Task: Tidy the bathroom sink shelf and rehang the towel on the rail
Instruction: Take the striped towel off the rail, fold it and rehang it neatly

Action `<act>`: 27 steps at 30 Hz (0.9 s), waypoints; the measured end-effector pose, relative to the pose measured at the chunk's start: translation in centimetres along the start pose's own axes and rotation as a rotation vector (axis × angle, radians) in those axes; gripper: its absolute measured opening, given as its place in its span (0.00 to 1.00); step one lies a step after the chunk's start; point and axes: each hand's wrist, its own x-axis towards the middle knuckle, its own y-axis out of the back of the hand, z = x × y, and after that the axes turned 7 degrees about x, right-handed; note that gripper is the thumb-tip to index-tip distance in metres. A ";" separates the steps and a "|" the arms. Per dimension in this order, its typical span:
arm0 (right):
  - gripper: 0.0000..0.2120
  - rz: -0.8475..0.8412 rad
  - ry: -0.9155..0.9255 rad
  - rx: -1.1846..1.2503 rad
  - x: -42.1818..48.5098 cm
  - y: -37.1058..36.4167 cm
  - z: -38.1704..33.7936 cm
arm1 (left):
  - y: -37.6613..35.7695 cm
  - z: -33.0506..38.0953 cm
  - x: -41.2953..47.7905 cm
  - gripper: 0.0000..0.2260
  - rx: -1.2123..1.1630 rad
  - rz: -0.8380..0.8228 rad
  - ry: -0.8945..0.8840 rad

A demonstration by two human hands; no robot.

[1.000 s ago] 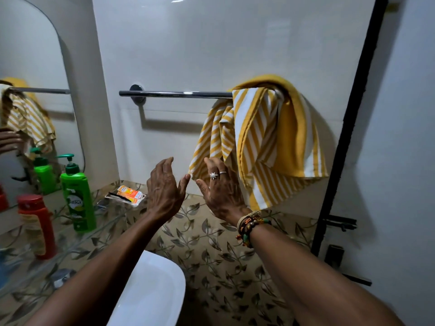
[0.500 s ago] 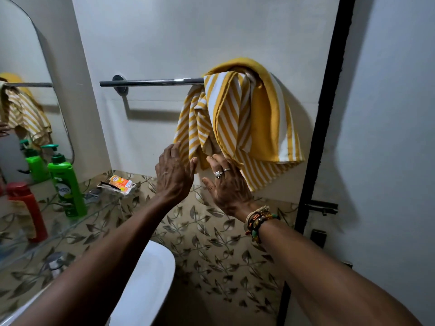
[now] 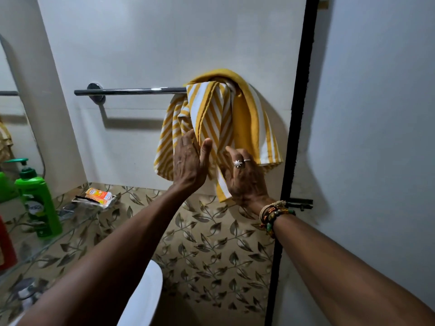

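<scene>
Right, nearest first: white sink [image 3: 143, 300] rim at btm centre, both bare forearms reaching over it twd the wall. R wrist carries a stack of beaded bracelets [image 3: 274, 216]. On the left a glass shelf [image 3: 54, 241] runs along the mirror [image 3: 11, 128]. It holds a red bottle [image 3: 6, 245] at the frame edge and a green pump bottle [image 3: 38, 203] upright just past it. Further along, an orange packet [image 3: 98, 196] lies flat near the shelf's far end. Leaf-pattern tiles [image 3: 211, 250] cover the lower wall behind.

Next the hands, side by side but apart, both up at the lower part of the towel [image 3: 223, 114]. L hand [image 3: 188, 161]: fingers straight, thumb out, curled round nothing; fingertips lie over the striped fold on the left side. R hand [image 3: 244, 180], two rings on it, sits against the hanging btm edge. Its fingers run fwd into the cloth, foreshortened, so can't tell if it pinches the fabric or only presses.

The towel, yellow w/ white stripes, hangs bunched over the right end of the chrome rail [image 3: 129, 91], not spread out. The rail's chrome shows from the towel to its left mount. A black frame strip [image 3: 299, 114] runs vertically just right of the towel.
</scene>
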 end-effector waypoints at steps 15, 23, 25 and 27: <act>0.22 -0.018 -0.198 -0.175 0.9 2.8 1.6 | -1.8 1.2 1.3 0.26 -0.199 -0.013 0.116; 0.28 0.004 -0.190 -0.057 3.5 2.0 2.0 | -1.2 0.6 2.8 0.22 -0.145 0.046 0.118; 0.29 0.042 -0.189 -0.059 4.2 1.8 2.5 | -1.3 0.9 3.1 0.19 -0.140 0.078 0.107; 0.30 0.044 -0.184 -0.040 4.9 1.7 3.3 | -1.6 1.5 3.3 0.18 -0.137 0.106 0.111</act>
